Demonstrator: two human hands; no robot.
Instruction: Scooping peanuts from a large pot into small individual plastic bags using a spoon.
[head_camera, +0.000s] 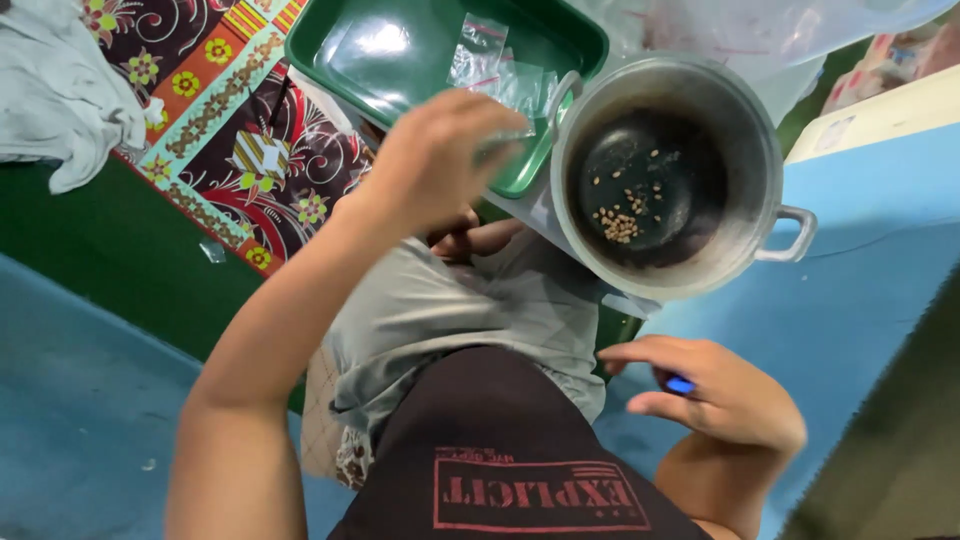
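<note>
A patterned red and yellow cloth is seen at the left. The left hand is closed on a small clear plastic bag, blurred, its long axis apparently pointing toward the green plastic tray. Beside it sits a round metal pot holding scattered seeds. Lower right, a small blue object is gripped by the curled right hand.

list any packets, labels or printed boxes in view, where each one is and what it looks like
Small clear plastic packets: lying in the green tray at top centre, flat, see-through, one with a reddish top strip.
Printed box: top right corner, partly hidden under clear plastic sheeting, red and pale colours, blurred.
Printed patch: on the dark shirt at bottom centre, a red rectangular outline with red print.
</note>
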